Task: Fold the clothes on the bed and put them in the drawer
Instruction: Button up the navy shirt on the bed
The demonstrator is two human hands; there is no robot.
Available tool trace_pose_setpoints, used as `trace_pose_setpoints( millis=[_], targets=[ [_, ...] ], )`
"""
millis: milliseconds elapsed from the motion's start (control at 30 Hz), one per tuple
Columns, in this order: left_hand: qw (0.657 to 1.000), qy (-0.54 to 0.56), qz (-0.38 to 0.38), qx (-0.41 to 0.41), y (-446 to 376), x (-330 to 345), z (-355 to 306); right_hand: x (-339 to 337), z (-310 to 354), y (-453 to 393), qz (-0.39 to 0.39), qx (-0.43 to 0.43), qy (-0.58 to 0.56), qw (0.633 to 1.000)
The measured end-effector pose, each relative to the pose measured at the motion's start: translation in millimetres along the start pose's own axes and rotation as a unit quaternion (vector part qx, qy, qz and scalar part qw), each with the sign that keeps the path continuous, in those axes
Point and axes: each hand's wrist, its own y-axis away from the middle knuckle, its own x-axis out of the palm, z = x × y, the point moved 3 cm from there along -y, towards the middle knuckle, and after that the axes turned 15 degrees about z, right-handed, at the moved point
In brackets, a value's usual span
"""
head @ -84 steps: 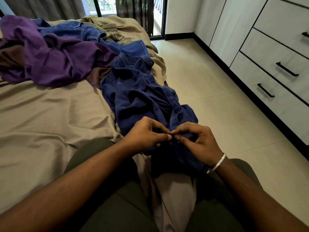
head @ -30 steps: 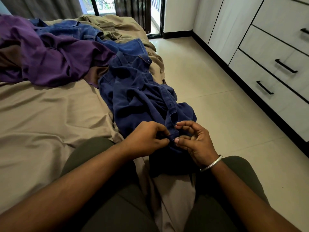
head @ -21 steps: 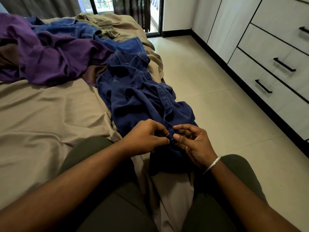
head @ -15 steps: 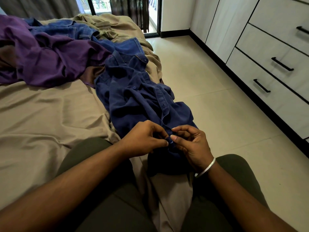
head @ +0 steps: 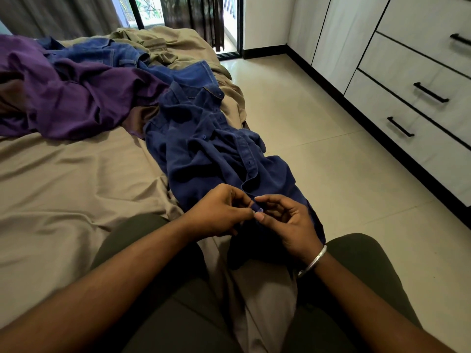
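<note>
While a heap of unfolded clothes waits on the bed point(head: 63, 179), a person sits at its edge with a navy shirt point(head: 204, 149) stretched from the lap toward the pile. A purple garment point(head: 76, 103) lies crumpled at the far left, with blue jeans point(head: 122, 54) beyond it and an olive garment point(head: 150, 44) near the head of the bed, all on a tan sheet. To the right, across a strip of tiled floor point(head: 318, 161), stands a white cabinet with three drawers point(head: 407, 118), each closed behind a black bar handle. A dark curtain and a glazed door fill the background.

Both hands meet at the shirt's lower placket. The left hand point(head: 216, 215), fingers curled, pinches the placket edge between thumb and forefinger. The right hand point(head: 288, 220), a silver bangle point(head: 313, 261) at the wrist, pinches a small button point(head: 259, 211) with thumb and forefinger touching the left hand's fingertips, its other fingers loosely bent. Whether the button sits through its hole cannot be told. The shirt's hem falls between the knees.
</note>
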Motion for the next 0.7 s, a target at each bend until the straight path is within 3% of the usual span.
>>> trace_pose_setpoints(
  millis=[100, 267, 367, 400, 467, 533, 600, 700],
  targets=[
    [0.999, 0.048, 0.020, -0.006, -0.6, 1.2, 0.7, -3.0, 5.4, -0.8, 0.011, -0.002, 0.026, 1.000],
    [0.991, 0.132, -0.005, -0.009, -2.2, -3.8, 0.8, -5.4, 18.3, 9.4, -0.050, -0.017, 0.190, 0.980],
    [0.989, 0.147, -0.010, 0.002, -1.7, -7.5, 3.7, -4.3, 19.2, 14.0, -0.005, 0.039, 0.264, 0.964],
    [0.993, 0.117, -0.021, -0.005, -1.8, -8.7, 6.3, -3.4, 16.2, 15.2, 0.016, 0.065, 0.270, 0.960],
    [0.996, -0.048, -0.062, -0.052, -1.8, -11.6, 9.5, -5.1, 14.3, 15.9, 0.009, 0.079, 0.270, 0.959],
    [0.969, -0.209, -0.055, -0.123, -0.5, -9.7, 13.0, -11.8, 17.8, 14.9, -0.035, 0.063, 0.254, 0.964],
    [0.936, -0.294, -0.004, -0.191, -0.6, -3.1, 18.3, -19.0, 22.8, 14.2, -0.050, 0.043, 0.245, 0.967],
    [0.899, -0.396, -0.006, -0.186, -2.8, 2.2, 20.9, -19.3, 22.5, 21.7, 0.005, 0.090, 0.298, 0.950]
  ],
)
